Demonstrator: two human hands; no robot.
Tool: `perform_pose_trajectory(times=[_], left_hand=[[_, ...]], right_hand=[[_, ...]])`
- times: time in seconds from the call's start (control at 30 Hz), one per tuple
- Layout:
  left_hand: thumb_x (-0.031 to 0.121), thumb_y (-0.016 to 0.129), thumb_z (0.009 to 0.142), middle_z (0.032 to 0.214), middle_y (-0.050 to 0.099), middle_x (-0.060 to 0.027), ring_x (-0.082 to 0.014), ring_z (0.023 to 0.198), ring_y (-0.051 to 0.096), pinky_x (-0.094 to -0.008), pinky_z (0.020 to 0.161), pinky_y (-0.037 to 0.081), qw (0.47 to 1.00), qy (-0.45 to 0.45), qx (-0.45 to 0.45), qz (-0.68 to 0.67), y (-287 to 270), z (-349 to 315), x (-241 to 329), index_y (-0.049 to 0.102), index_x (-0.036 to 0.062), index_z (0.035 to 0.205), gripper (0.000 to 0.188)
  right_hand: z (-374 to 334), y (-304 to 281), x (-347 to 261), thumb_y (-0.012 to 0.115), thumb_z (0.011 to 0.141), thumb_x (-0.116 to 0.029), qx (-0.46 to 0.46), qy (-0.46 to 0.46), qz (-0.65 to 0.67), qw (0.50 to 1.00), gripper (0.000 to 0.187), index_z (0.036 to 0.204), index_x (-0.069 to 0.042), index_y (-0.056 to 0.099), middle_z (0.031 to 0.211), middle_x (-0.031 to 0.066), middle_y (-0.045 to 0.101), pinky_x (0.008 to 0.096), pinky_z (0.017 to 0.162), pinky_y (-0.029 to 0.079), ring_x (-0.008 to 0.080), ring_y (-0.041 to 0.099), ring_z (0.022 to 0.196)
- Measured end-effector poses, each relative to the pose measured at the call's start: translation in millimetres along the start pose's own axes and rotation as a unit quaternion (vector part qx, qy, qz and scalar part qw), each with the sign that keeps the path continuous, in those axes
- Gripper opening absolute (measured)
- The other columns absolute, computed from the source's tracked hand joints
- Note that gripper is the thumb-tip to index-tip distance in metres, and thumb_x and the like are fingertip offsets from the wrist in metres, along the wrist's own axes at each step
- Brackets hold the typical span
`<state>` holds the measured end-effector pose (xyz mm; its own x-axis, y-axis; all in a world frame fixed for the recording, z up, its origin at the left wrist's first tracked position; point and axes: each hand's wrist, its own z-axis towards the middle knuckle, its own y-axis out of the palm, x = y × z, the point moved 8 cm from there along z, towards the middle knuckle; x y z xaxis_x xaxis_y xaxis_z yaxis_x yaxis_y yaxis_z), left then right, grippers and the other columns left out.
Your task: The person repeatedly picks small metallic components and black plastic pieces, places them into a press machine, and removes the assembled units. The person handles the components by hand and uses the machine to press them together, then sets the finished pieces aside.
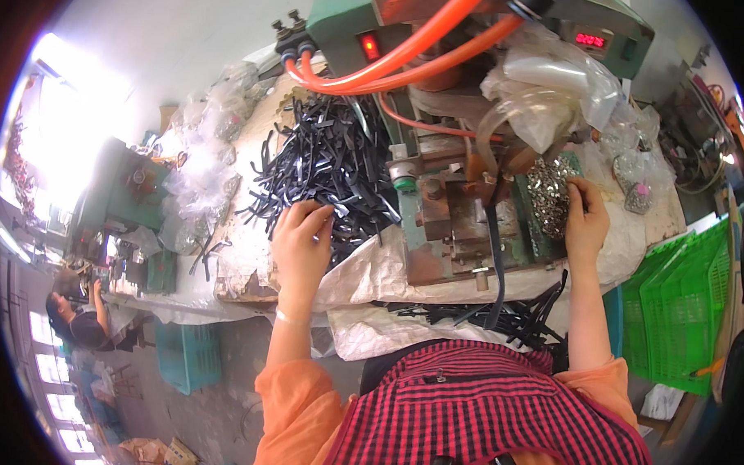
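A heap of short black strips (pixel 329 157) lies on the bench at left. My left hand (pixel 300 245) is at its near edge, thumb and fingers drawn together; whatever they pinch is hidden among the strips. At right, my right hand (pixel 586 219) touches the edge of a pile of small shiny metal pieces (pixel 549 198), thumb and forefinger nearly together. Too little shows to tell if a piece is between them. Between my hands stands a green bench press (pixel 462 236). One long black strip (pixel 495 261) hangs down from its working point over the bench's front edge.
Orange air hoses (pixel 394 69) arch across the press. More black strips (pixel 508 315) lie on cloth before my lap. Clear plastic bags (pixel 202 169) crowd the left; green crates (pixel 681 301) stand at right. Another person (pixel 90 321) sits at far left.
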<state>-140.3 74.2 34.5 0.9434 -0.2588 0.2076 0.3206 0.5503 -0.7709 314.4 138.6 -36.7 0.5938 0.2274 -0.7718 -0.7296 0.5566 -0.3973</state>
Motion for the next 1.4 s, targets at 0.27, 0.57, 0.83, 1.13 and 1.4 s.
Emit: perform_pose_trajectory(times=[0.27, 0.57, 0.83, 1.13, 1.4], left_hand=[[0.003, 0.078, 0.079, 0.092, 0.068, -0.0096, -0.0311, 0.085, 0.066, -0.0398, 0.076, 0.053, 0.992, -0.114, 0.001, -0.055, 66.0, -15.0, -57.8, 0.069, 0.0043, 0.093, 0.017], [-0.003, 0.068, 0.096, 0.098, 0.072, -0.0086, -0.0123, 0.081, 0.067, -0.0241, 0.071, 0.056, 0.852, -0.27, 0.065, -0.443, 39.9, 3.6, -41.9, 0.068, -0.0037, 0.109, 0.013], [0.006, 0.061, 0.104, 0.107, 0.073, -0.0112, -0.0158, 0.087, 0.07, -0.0262, 0.075, 0.056, 0.813, -0.269, 0.077, -0.511, 65.9, -3.5, 3.8, 0.066, -0.006, 0.11, 0.014], [0.002, 0.062, 0.099, 0.093, 0.069, -0.019, -0.0187, 0.063, 0.066, -0.0252, 0.053, 0.055, 0.766, -0.007, 0.189, -0.615, -42.9, 44.9, 95.6, 0.061, -0.0051, 0.101, 0.008], [0.0, 0.07, 0.095, 0.089, 0.072, -0.0234, -0.0228, 0.06, 0.069, -0.0287, 0.05, 0.059, 0.792, -0.067, 0.181, -0.579, -31.6, 76.1, 113.3, 0.064, -0.0089, 0.101, 0.012]], right_hand=[[-29.5, -47.4, 10.4, 0.067, 0.098, -0.007, 0.043, 0.07, 0.034, 0.996, 0.016, 0.111, 0.001, 0.071, 0.099, 0.0073, 0.074, 0.0267, 0.089, 0.05, 0.0132, 0.068, 0.094], [-34.4, -59.1, -17.6, 0.066, 0.094, -0.005, 0.04, 0.041, -0.014, 0.998, 0.014, 0.107, -0.001, 0.07, 0.099, 0.0105, 0.073, 0.0331, 0.088, 0.052, 0.0204, 0.069, 0.095], [-2.2, 35.8, -94.3, 0.064, 0.092, -0.001, -0.098, 0.034, 0.272, 0.957, 0.013, 0.105, 0.001, 0.066, 0.094, 0.0089, 0.072, 0.0275, 0.082, 0.053, 0.0135, 0.069, 0.09], [-31.3, 55.2, -128.2, 0.067, 0.093, 0.0, -0.155, 0.082, 0.372, 0.911, 0.037, 0.129, -0.001, 0.06, 0.102, 0.009, 0.074, 0.0265, 0.09, 0.052, 0.0132, 0.071, 0.099], [-28.3, 58.6, -138.6, 0.071, 0.089, -0.001, -0.174, 0.035, 0.338, 0.924, 0.06, 0.144, 0.001, 0.046, 0.097, 0.0102, 0.078, 0.0344, 0.101, 0.048, 0.0203, 0.069, 0.108]])
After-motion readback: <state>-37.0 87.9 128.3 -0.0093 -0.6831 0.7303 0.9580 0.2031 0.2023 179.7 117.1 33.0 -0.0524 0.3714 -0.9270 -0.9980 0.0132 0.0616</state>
